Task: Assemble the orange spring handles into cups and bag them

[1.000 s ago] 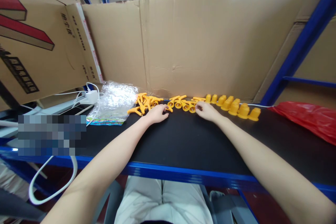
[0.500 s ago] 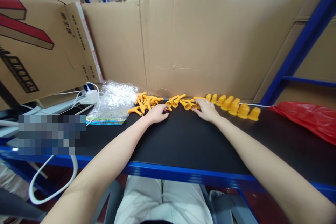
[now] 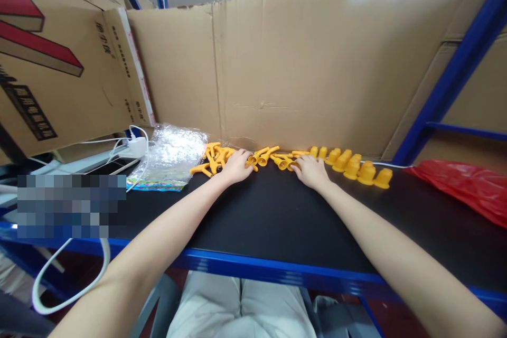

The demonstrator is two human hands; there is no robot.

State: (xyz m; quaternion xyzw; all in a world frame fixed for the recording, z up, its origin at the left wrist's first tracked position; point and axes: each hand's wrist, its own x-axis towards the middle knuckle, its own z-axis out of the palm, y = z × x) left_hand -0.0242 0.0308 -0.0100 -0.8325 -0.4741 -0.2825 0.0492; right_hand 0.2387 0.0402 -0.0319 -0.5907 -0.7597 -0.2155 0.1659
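Several yellow plastic pieces with funnel-like ends [image 3: 262, 160] lie in a row along the back of the black tabletop [image 3: 269, 222]. My left hand [image 3: 236, 166] reaches into the left part of this row, its thumb and forefinger closed around one funnel-ended piece [image 3: 252, 160]. Most of its other fingers are hidden. My right hand [image 3: 312, 170] bends round another funnel-ended piece [image 3: 293, 166] at the row's right end, thumb and fingertips against it. A heap of yellow Y-shaped pieces [image 3: 214, 161] lies left of my left hand.
Yellow stepped caps [image 3: 366, 172] stand in a group right of my right hand. A red plastic bag [image 3: 463, 185] is farther right. On the left are a clear plastic bag [image 3: 170, 153] and a white charger [image 3: 137, 147] with cables. A cardboard wall [image 3: 301, 74] closes off the back.
My left hand has moved slightly up and its thumb has drawn closer to the forefinger. My right hand has shifted slightly down and its fingers have curled in. The view has tilted a little.
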